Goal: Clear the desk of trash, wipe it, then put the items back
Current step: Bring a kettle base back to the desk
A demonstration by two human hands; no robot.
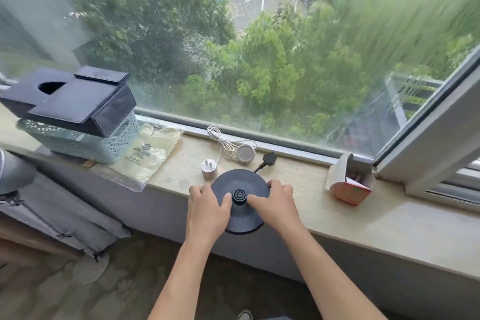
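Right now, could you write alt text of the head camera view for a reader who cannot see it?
Two bare hands, left hand and right hand, grip a round black kettle base at the edge of a stone windowsill. Behind it lie a white charger with cable and an open red carton; a black tissue box sits on a pale basket, left.

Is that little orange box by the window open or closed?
Open. The orange box on the sill has its cardboard flap raised, showing the inside; what it holds is unclear.

One head-worn view looks forward and down, close over the windowsill (337, 218).
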